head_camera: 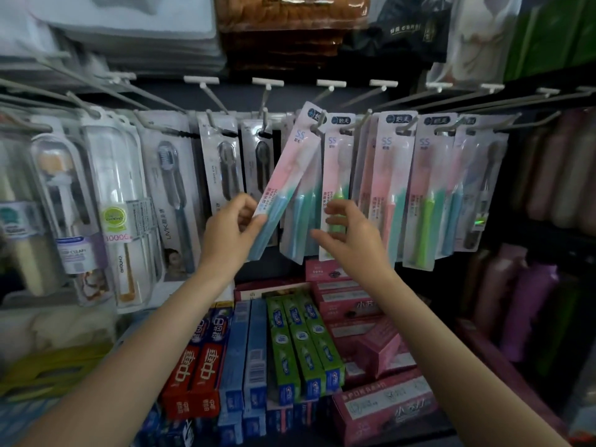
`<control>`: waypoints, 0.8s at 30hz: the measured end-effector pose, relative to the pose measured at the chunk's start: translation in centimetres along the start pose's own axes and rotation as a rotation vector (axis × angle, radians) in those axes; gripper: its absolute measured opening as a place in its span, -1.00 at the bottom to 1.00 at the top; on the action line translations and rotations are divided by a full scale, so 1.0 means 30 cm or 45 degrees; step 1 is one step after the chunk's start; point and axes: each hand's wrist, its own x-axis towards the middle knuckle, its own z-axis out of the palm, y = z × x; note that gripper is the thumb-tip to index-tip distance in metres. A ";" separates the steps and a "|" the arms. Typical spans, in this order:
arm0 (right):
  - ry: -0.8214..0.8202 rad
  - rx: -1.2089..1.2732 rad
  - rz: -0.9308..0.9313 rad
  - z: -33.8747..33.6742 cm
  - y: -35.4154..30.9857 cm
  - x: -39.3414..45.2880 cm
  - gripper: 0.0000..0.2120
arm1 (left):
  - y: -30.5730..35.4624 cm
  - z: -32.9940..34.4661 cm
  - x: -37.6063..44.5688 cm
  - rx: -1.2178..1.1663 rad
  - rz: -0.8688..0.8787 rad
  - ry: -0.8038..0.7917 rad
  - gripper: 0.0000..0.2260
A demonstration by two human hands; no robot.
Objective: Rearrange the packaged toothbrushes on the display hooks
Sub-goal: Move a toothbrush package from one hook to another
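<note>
- Left hand (233, 229): fingers and thumb pinch the lower end of a tilted toothbrush pack (285, 179), pink above and teal below, which leans with its top to the right. The top of the pack sits at a display hook (317, 125); whether its hole is on the hook cannot be told through the blur.
- Right hand (350, 232): fingers loosely spread and holding nothing, fingertips touching or just in front of the lower part of a hanging pack with a green brush (337, 188), just right of the tilted one.
- Row of hanging pink packs (392, 185): further packs of the same make on the hooks to the right, upright and overlapping, with pink, green and blue brushes.
- Grey packs (222, 162): on hooks left of the tilted pack, holding dark brushes.
- Clear cased packs (119, 201): at the rack's left end, larger and blurred.
- Toothpaste boxes (300, 343): on the shelf under the hooks; red and blue ones on the left, green in the middle.
- Pink boxes (380, 346): stacked toward the right end of the same shelf.
- Folded textiles (290, 24): piled above the hook rail.
</note>
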 end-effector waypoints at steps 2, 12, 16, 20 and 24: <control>-0.029 0.072 0.059 0.030 0.000 0.013 -0.52 | 0.001 -0.003 -0.005 -0.004 0.025 -0.011 -0.94; -0.152 0.381 0.251 0.064 0.000 0.011 -0.45 | 0.043 0.036 -0.061 -0.162 0.015 -0.306 -0.92; -0.076 0.356 0.258 0.027 -0.016 0.019 -0.50 | 0.026 0.053 -0.094 -0.032 0.089 -0.443 -0.97; -0.058 0.205 0.244 0.001 -0.018 0.031 -0.52 | -0.005 0.044 -0.094 -0.136 -0.019 -0.412 -0.84; -0.047 0.225 0.220 -0.026 -0.025 0.027 -0.52 | -0.003 0.041 -0.066 -0.137 -0.075 -0.319 -0.81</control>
